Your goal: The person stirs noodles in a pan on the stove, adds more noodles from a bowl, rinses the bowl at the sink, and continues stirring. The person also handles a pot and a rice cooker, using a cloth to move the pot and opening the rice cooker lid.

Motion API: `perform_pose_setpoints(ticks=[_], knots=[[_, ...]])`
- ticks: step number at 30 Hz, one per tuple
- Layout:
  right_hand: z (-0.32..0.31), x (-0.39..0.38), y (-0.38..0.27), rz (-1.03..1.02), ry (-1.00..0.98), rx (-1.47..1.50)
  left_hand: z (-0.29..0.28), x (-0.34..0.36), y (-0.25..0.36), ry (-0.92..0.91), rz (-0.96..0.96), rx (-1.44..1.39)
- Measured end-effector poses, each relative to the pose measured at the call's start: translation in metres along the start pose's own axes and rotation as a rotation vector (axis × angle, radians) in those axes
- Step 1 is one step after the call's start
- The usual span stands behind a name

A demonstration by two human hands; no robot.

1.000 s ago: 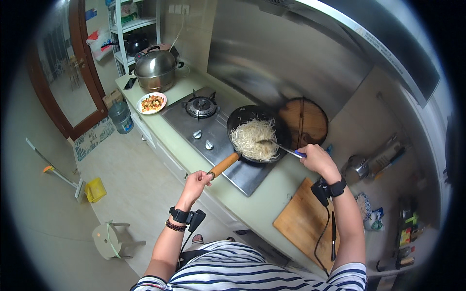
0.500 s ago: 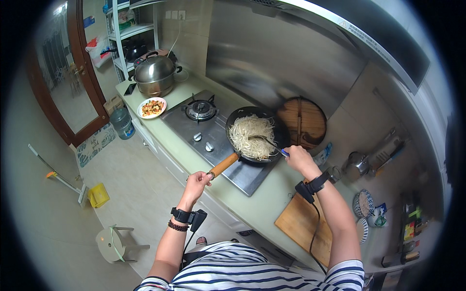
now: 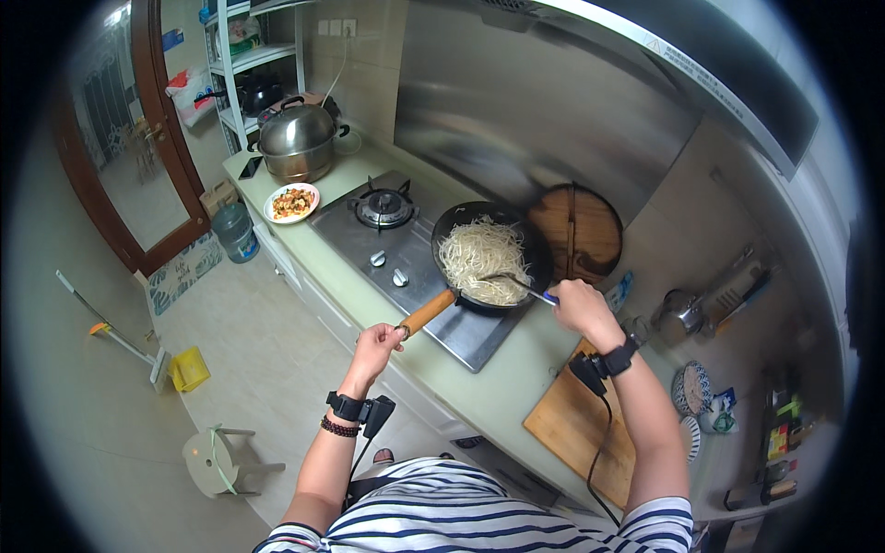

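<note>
A black wok (image 3: 537, 249) with a wooden handle (image 3: 430, 311) sits over the right burner, filled with pale bean sprouts (image 3: 479, 253). My left hand (image 3: 376, 347) is closed round the end of that handle. In my right hand (image 3: 583, 309) is the handle of a metal spatula (image 3: 532, 289) with some blue on its grip. The spatula's head dips into the near right side of the sprouts and is partly hidden by them. Under the wok lies the steel gas hob (image 3: 369, 229).
Left of the hob stand a plate of diced food (image 3: 291, 203) and a lidded steel steamer pot (image 3: 297, 143). A round wooden lid (image 3: 590, 235) leans behind the wok. A cutting board (image 3: 581, 424) lies at the near right, below a patterned bowl (image 3: 691, 387). The range hood (image 3: 701, 83) hangs above.
My right hand has moved slightly right and toward me, drawing the spatula's head toward the sprouts' near right edge. The left hand keeps its grip on the handle.
</note>
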State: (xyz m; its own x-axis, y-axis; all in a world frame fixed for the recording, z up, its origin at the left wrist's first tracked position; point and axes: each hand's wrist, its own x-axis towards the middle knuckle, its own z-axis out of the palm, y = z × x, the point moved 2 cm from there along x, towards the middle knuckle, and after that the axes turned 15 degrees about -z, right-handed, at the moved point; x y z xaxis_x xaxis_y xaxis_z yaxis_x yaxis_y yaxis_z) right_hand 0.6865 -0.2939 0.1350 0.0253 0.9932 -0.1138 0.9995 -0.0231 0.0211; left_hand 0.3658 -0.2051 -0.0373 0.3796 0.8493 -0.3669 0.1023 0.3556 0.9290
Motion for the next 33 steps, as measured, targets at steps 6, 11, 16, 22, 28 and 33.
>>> perform_pose_setpoints(ticks=[6, 11, 16, 22, 28, 33], knots=[[0.001, -0.006, 0.003, -0.01, -0.011, 0.051, -0.002, 0.0, 0.0, 0.002, -0.009, 0.018], [-0.003, -0.006, 0.004, 0.0, 0.121, 0.073, -0.001, 0.001, -0.001, -0.017, -0.002, -0.01], [-0.018, -0.014, 0.017, 0.064, 0.071, 0.193, -0.002, 0.002, -0.001, -0.013, -0.03, 0.021], [-0.011, -0.016, 0.072, 0.109, 0.32, 0.425, -0.001, 0.002, -0.004, -0.042, 0.01, -0.057], [0.043, 0.038, 0.079, 0.176, 0.564, 0.427, -0.002, 0.001, -0.001, -0.04, -0.022, -0.014], [0.065, 0.071, 0.054, 0.157, 0.45, 0.498, -0.002, -0.002, 0.002, -0.025, -0.065, 0.02]])
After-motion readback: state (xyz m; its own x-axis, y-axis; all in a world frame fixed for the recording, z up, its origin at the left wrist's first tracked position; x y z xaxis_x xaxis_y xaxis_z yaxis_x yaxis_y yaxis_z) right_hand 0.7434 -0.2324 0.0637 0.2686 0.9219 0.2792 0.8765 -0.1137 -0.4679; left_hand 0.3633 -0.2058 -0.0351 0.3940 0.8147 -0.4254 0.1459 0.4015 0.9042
